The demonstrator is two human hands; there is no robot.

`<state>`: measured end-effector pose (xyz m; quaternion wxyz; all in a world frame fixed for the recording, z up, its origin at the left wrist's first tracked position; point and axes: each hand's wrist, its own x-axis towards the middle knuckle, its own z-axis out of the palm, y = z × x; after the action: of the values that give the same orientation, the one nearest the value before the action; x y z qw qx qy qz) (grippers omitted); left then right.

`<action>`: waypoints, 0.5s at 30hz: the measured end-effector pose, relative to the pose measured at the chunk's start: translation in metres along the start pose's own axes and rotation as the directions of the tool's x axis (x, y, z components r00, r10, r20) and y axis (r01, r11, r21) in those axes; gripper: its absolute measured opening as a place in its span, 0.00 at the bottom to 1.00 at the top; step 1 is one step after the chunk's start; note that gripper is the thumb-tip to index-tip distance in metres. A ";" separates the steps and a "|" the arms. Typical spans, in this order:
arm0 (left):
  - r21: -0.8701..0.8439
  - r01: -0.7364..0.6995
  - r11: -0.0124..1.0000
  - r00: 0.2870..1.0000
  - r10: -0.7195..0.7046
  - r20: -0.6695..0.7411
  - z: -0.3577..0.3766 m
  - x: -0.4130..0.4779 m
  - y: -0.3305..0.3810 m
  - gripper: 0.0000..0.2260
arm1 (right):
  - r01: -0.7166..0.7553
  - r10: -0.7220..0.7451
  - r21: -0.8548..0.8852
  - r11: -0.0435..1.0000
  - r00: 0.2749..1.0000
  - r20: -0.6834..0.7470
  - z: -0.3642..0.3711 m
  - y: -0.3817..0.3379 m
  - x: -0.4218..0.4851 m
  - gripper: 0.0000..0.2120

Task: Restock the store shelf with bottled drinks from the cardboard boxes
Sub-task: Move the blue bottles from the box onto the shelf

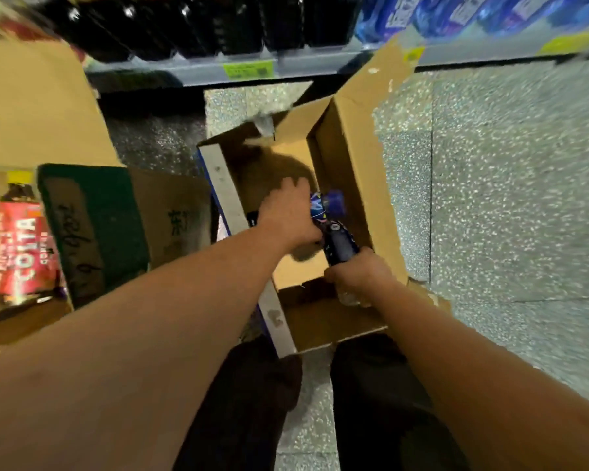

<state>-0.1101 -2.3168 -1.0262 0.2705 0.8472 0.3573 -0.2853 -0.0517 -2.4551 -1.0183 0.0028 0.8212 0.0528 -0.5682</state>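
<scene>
An open cardboard box [351, 158] stands on the floor below the store shelf [320, 64]. Both of my hands reach into it. My left hand [288, 215] grips a blue-labelled bottle [332, 200] with a blue cap, near its top. My right hand [359, 277] curls round a dark-blue-labelled bottle [340, 244] just beneath, its clear base showing under my fingers. The two bottles lie close together and motion blur makes them hard to separate. Most of the box floor around them is bare cardboard.
Dark bottles [191, 25] and blue-labelled bottles [456, 11] fill the shelf. At the left stand a closed brown box [31, 103] and a green-flapped box [99, 226] holding a red-labelled, yellow-capped bottle [19, 246]. Speckled floor [507, 198] lies to the right. My legs are below.
</scene>
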 end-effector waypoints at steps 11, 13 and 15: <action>-0.602 0.063 0.796 0.993 -0.111 -0.043 -0.143 -0.127 0.053 0.27 | 0.166 -0.039 0.461 0.872 0.961 -0.273 -0.069 -0.020 -0.176 0.21; -0.737 0.096 0.669 0.986 -0.165 -0.022 -0.164 -0.148 0.061 0.28 | 0.262 -0.105 0.705 0.658 0.960 -0.259 -0.080 -0.028 -0.206 0.15; -0.838 0.095 0.537 0.983 -0.184 -0.007 -0.186 -0.169 0.068 0.28 | 0.306 -0.171 0.824 0.476 0.952 -0.255 -0.091 -0.035 -0.234 0.15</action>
<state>-0.1028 -2.3100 -0.7662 0.5992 0.5983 0.5284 -0.0617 -0.0517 -2.4341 -0.7655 -0.4848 0.7364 -0.1201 -0.4563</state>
